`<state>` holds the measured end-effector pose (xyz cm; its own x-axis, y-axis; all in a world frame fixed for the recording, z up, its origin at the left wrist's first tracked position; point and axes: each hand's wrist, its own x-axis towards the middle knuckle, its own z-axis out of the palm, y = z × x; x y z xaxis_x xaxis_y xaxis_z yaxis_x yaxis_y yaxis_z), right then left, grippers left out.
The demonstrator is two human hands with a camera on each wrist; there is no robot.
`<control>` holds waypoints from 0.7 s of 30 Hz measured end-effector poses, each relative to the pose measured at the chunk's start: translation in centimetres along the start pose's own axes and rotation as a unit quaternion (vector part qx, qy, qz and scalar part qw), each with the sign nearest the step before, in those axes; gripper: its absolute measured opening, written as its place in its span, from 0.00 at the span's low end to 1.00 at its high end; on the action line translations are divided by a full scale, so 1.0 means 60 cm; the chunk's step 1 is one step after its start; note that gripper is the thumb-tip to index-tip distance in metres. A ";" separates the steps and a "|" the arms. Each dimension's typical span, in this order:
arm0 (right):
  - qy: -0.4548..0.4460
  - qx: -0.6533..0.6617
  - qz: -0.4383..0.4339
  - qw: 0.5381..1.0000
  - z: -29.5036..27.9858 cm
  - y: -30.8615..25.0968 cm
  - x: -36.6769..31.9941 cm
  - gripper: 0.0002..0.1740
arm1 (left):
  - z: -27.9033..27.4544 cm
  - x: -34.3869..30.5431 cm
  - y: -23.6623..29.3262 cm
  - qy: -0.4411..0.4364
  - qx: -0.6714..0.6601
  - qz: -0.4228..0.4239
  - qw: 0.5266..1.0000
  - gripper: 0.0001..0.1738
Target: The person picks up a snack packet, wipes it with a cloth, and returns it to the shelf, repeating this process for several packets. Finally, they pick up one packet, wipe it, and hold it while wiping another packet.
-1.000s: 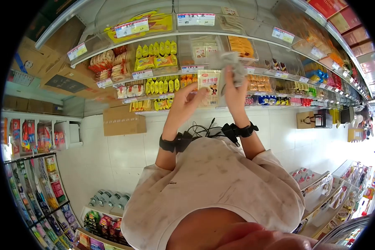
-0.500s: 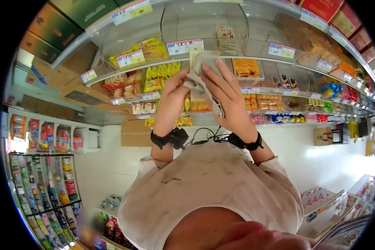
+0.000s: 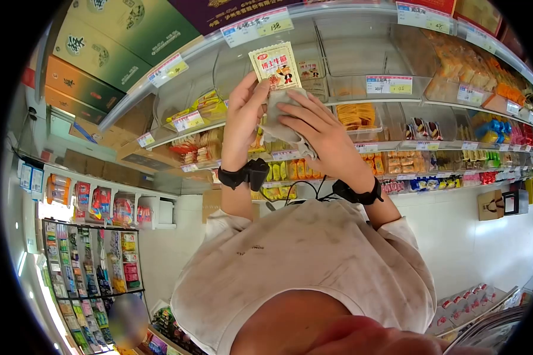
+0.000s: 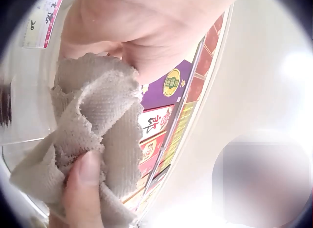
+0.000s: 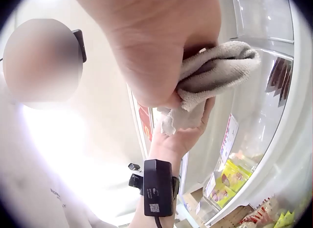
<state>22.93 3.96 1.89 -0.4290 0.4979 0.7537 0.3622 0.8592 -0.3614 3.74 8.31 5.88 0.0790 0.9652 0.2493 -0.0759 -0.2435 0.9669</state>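
Note:
In the head view a cream packet (image 3: pixel 277 66) with red lettering and a cartoon figure stands upright, pinched by the left hand (image 3: pixel 244 121) between thumb and fingers. The right hand (image 3: pixel 328 139) holds a grey cloth (image 3: pixel 285 115) over the packet's lower part, its fingers lying across the cloth. In the left wrist view the cloth (image 4: pixel 93 115) is folded and crumpled, with a right-hand thumb (image 4: pixel 83 189) on it. The right wrist view shows the cloth (image 5: pixel 215 73) bunched beside the right palm (image 5: pixel 151 42); the packet is hidden there.
Shelf bins (image 3: pixel 367 41) with price tags rise in front, holding yellow packets (image 3: pixel 201 106) and orange snacks (image 3: pixel 356 116). Green boxes (image 3: pixel 109 35) sit upper left. A rack of small goods (image 3: pixel 95 266) stands lower left, near a blurred figure (image 3: pixel 127 319).
The hands have moved up and the view has shifted. The cloth, apart from the packet a second ago, now lies against its lower part, and the packet's printed face shows again above it.

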 end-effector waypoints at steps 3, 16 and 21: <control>0.003 -0.007 0.005 1.000 0.001 0.017 0.003 0.34 | 0.018 0.009 0.006 0.019 0.051 0.006 0.999 0.18; 0.055 -0.004 0.037 0.998 0.018 0.052 0.004 0.35 | 0.024 0.111 -0.015 0.016 0.117 0.025 0.993 0.17; 0.069 0.031 0.063 0.995 0.022 0.047 -0.018 0.34 | 0.017 0.189 -0.073 -0.050 0.338 0.114 0.933 0.22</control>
<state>23.30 6.01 -0.68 -0.2634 0.5846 0.7674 0.3530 0.7987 -0.4873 5.97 20.23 4.53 0.2330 0.8755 0.4233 0.5398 -0.4785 0.6926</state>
